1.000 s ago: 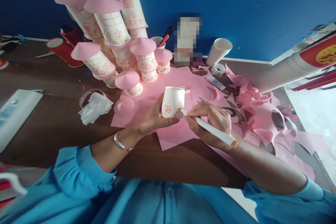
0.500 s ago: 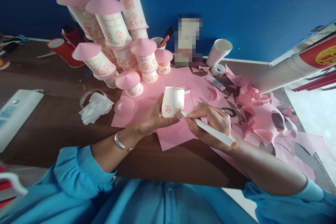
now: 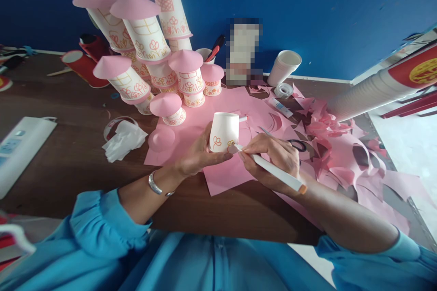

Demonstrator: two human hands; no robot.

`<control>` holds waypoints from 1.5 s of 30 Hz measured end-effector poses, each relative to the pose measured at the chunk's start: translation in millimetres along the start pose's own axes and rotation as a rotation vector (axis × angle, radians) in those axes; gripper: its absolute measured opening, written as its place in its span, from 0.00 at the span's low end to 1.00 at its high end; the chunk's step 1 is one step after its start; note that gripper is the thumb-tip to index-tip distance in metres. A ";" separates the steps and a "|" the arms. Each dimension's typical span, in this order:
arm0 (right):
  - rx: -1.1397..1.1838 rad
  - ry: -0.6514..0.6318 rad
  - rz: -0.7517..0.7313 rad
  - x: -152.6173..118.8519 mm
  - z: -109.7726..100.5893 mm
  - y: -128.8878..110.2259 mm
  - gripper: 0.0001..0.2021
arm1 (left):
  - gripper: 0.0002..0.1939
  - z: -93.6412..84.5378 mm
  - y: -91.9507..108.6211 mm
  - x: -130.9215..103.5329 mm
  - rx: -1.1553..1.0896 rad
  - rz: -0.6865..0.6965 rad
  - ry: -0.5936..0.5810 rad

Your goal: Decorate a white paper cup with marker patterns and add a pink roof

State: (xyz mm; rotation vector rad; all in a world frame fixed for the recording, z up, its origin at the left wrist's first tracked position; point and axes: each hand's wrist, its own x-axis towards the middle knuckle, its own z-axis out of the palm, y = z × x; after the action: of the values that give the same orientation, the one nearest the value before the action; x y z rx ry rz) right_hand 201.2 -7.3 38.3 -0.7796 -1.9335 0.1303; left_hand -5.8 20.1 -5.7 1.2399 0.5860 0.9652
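Observation:
A white paper cup point(image 3: 224, 128) is held by my left hand point(image 3: 200, 152), its fingers wrapped round the lower side. Near the cup's lower edge are a drawn orange flower and a smaller yellowish one. My right hand point(image 3: 273, 159) grips a white marker point(image 3: 276, 173) with an orange end cap. The marker's tip touches or nearly touches the cup beside the yellowish flower. Beneath both hands lies pink paper point(image 3: 225, 179). A low pink paper cone point(image 3: 161, 139) rests left of the cup.
Decorated cup towers point(image 3: 146, 38) with pink cone roofs stand at the back left. Pink scraps point(image 3: 341, 145) cover the right side, with scissors point(image 3: 297, 145) among them. Tape point(image 3: 283, 90), stacked cups point(image 3: 284, 67), a long cup stack point(image 3: 365, 95) and crumpled white tissue point(image 3: 124, 140) lie around.

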 end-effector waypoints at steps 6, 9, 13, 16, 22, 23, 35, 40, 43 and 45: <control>-0.036 -0.027 -0.003 1.4 -2.4 -1.2 0.10 | 0.25 -2.3 -3.4 -1.5 0.023 -0.009 0.019; -0.044 -0.034 -0.007 1.4 -2.8 -1.6 0.10 | 0.27 -3.5 -3.4 -0.4 0.036 0.002 0.003; -0.040 -0.031 -0.009 0.9 -1.8 -2.3 0.10 | 0.31 -0.5 1.5 1.1 0.033 0.004 -0.006; -0.024 -0.019 0.000 0.4 -0.4 -3.0 0.10 | 0.33 3.2 5.3 1.4 0.012 0.000 -0.009; -0.023 -0.016 0.011 0.0 0.9 -3.8 0.09 | 0.28 2.5 2.1 1.1 -0.005 0.029 0.006; -0.020 -0.019 0.011 0.1 0.8 -3.9 0.09 | 0.27 1.4 0.6 1.1 0.004 0.033 0.005; 0.000 -0.037 0.022 0.0 1.9 -4.2 0.10 | 0.29 -3.0 -7.2 0.9 0.051 0.055 0.017; 0.028 -0.023 0.033 1.8 -1.1 -5.5 0.09 | 0.33 -2.4 -4.9 0.6 0.047 0.030 0.011; 0.116 0.014 0.072 3.7 -8.3 -5.4 0.07 | 0.35 -1.3 -1.7 1.4 0.008 0.013 -0.019; 0.154 0.057 0.131 4.2 -12.5 -3.3 0.05 | 0.33 -1.2 -0.6 1.6 -0.046 0.003 -0.055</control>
State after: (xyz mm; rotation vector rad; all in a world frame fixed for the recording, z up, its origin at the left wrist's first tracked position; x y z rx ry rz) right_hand 209.0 -10.5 49.0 -0.7975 -1.7947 0.3298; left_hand -5.8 22.1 -6.3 1.2227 0.5163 0.9396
